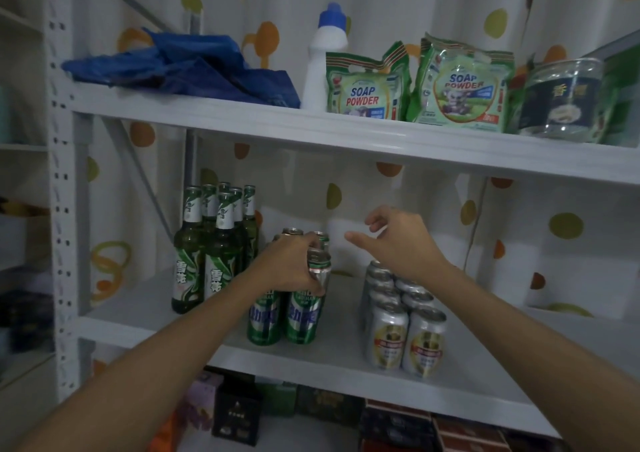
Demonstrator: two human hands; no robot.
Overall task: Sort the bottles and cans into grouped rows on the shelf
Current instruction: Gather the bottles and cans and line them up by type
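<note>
On the middle shelf (346,358) several green glass beer bottles (207,244) stand grouped at the left. Beside them stand green cans (301,316) in rows. My left hand (294,264) grips a green can (320,271) by its upper part, just above the front green cans. To the right, silver cans with gold and red labels (405,327) stand in two rows running back. My right hand (398,240) hovers above the gap between the two can groups, fingers spread and loosely bent, holding nothing.
The upper shelf (242,119) carries a crumpled blue bag (194,67), a white bottle with a blue cap (325,50), two green soap powder bags (415,84) and a clear tub (561,98). Dark boxes (242,413) sit on the level below. A white post (64,174) stands at left.
</note>
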